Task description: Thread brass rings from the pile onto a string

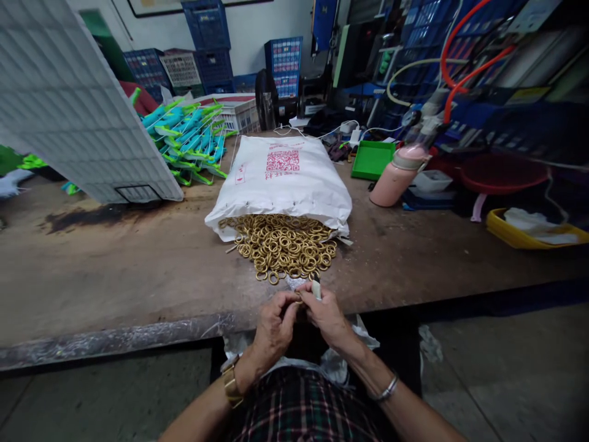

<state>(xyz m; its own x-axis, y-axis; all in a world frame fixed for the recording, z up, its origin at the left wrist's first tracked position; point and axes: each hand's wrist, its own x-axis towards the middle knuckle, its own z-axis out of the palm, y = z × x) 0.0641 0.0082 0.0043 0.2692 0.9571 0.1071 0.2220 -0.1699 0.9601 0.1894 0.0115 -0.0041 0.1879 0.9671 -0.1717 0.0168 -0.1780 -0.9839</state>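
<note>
From here I see the left hand (pixel 273 325) and right hand (pixel 329 316) close together at the table edge (pixel 184 331), fingertips pinched around one small ring (pixel 299 299), likely so both thumbs can work it. The right fingers also grip a small pale tool (pixel 316 287), dark tip up, perhaps ready for trimming. Just beyond the fingertips, brass-coloured rings (pixel 285 245) spill from a white sack (pixel 285 178), probably for easy reach. The sack blocks the way straight ahead; a pink bottle (pixel 391 181) stands farther off, right of the fingers.
</note>
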